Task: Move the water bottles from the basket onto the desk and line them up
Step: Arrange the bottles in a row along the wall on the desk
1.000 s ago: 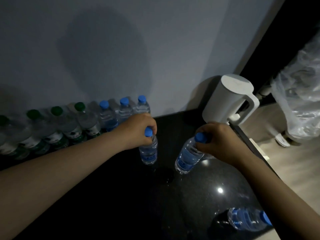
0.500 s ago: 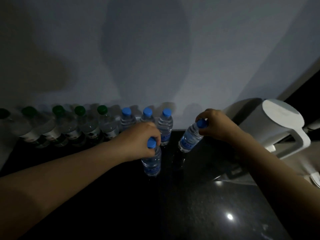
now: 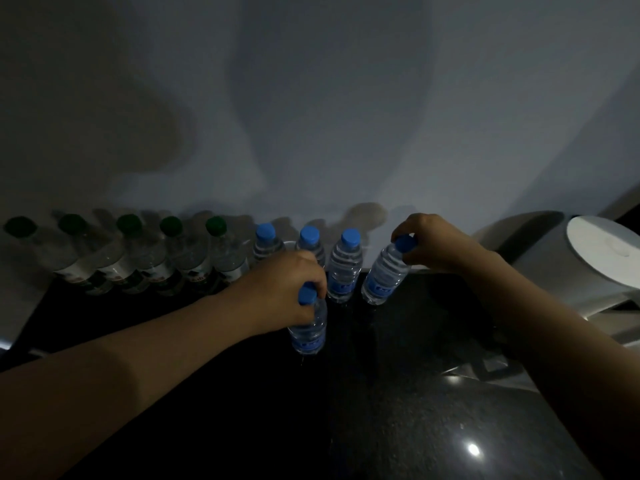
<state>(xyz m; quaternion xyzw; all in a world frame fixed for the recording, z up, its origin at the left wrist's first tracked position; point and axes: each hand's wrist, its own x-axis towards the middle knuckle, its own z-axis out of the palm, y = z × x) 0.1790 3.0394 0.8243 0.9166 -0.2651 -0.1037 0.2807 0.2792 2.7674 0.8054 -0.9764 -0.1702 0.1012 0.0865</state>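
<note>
Along the wall on the black desk stands a row of bottles: several green-capped bottles on the left, then three blue-capped bottles. My left hand grips the neck of a blue-capped bottle that stands in front of the row. My right hand holds another blue-capped bottle by its cap, tilted, its base at the right end of the row next to the last blue one. The basket is out of view.
A white electric kettle stands at the right, close to my right forearm. The grey wall rises directly behind the row of bottles. The desk's left edge shows near the green bottles.
My right hand has carried its bottle further back to the right end of the row, by the wall. My left hand stays on its bottle in front of the row.
</note>
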